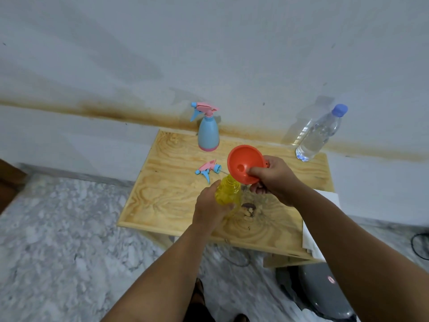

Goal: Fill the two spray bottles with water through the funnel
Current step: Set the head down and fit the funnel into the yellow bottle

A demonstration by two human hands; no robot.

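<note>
The left hand (210,206) wraps the uncapped yellow spray bottle (228,194) standing on the wooden table (162,194); the right hand (272,180) pinches the orange funnel (243,162) by its rim, tilted above the bottle's mouth.

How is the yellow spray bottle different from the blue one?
The yellow spray bottle has its top off; the blue spray bottle still wears its pink sprayer. The left hand grips the yellow one; the blue one stands alone near the wall. Both are on the wooden table.

Left hand (210,206) gripping yellow bottle (228,192), right hand (271,177) pinching orange funnel (243,162)
</note>
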